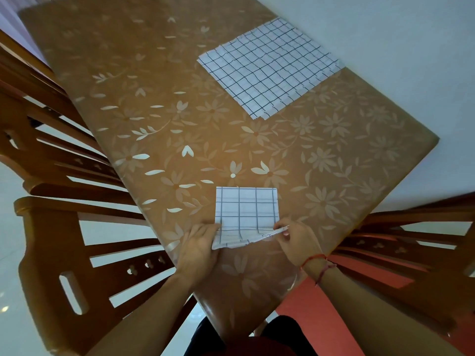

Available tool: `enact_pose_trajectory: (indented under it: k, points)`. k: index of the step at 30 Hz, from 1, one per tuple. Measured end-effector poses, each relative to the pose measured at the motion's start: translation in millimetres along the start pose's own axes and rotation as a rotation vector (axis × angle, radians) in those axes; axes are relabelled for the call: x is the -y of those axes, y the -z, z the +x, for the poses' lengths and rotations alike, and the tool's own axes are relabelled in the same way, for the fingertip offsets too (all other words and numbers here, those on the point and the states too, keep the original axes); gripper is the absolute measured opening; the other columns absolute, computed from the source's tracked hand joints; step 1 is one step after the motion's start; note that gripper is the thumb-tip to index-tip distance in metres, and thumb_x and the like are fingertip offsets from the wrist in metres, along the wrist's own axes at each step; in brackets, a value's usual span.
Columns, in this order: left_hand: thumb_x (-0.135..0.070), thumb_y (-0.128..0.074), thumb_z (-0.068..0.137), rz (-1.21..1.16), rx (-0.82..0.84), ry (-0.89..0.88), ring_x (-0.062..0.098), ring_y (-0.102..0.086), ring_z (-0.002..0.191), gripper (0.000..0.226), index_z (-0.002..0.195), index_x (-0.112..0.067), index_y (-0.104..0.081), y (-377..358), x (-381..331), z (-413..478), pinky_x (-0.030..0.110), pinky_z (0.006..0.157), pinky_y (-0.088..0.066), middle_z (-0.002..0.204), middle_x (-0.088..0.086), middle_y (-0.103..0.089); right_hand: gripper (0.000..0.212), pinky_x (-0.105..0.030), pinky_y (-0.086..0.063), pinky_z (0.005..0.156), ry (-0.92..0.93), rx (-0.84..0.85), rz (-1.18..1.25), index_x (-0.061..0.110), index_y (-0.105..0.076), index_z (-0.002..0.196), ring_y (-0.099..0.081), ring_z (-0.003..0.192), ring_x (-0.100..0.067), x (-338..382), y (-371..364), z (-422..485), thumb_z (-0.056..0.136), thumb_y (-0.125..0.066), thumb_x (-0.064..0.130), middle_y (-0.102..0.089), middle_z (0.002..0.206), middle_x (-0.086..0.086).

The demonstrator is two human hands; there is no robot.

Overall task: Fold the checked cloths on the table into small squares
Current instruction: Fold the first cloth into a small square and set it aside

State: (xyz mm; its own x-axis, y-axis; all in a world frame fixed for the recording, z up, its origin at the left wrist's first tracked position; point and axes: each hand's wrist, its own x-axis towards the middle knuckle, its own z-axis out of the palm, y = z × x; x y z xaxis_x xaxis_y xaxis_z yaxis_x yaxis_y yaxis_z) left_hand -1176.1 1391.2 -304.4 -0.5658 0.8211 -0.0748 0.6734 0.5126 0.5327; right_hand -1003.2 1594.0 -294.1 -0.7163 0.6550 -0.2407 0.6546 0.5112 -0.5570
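A small folded white cloth with dark check lines (246,210) lies near the front corner of the table (159,98). Its near edge is lifted off the surface. My left hand (199,246) pinches the near left corner of that cloth. My right hand (295,238) pinches the near right corner, with the layers fanned between the fingers. A second, larger checked cloth (270,66) lies spread flat far back on the right, its far edge at the table's right side.
The table carries a brown flower-patterned cover. Wooden chairs stand along the left (59,227) and at the right (411,242), close to the table's edges. A pale wall (411,47) runs along the table's right side.
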Motion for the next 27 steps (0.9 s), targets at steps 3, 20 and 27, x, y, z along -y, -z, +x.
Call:
enact_pose_trajectory:
  k: [3, 20, 27]
  points:
    - [-0.039, -0.043, 0.086, -0.088, -0.011, 0.092, 0.021, -0.051, 0.110, 0.038, 0.113, -0.021, -0.063, 1, 1, 11, 0.046, 0.088, -0.047, 0.112, -0.003, -0.066, 0.005, -0.022, -0.040, 0.061, -0.018, -0.005, 0.024, 0.022, -0.068, 0.088, -0.057, 0.068, -0.012, 5, 3, 5, 0.087, -0.063, 0.022, -0.068, 0.076, 0.003]
    - [-0.030, -0.054, 0.094, 0.059, -0.036, 0.160, 0.021, -0.049, 0.117, 0.034, 0.128, -0.025, -0.053, -6, 7, 42, 0.030, 0.084, -0.024, 0.130, -0.004, -0.060, 0.028, -0.027, -0.042, 0.067, -0.188, -0.021, 0.089, 0.023, -0.058, 0.113, -0.053, 0.073, -0.012, 9, -3, 41, 0.087, -0.064, 0.032, -0.050, 0.070, 0.018]
    - [-0.038, -0.043, 0.091, 0.222, -0.040, 0.097, 0.025, -0.051, 0.105, 0.045, 0.130, -0.016, -0.050, -7, 10, 43, 0.038, 0.081, -0.041, 0.124, 0.005, -0.057, 0.051, -0.036, -0.051, 0.074, -0.222, -0.047, 0.057, 0.026, -0.044, 0.131, -0.059, 0.088, -0.021, 12, -5, 43, 0.085, -0.064, 0.034, -0.060, 0.106, -0.001]
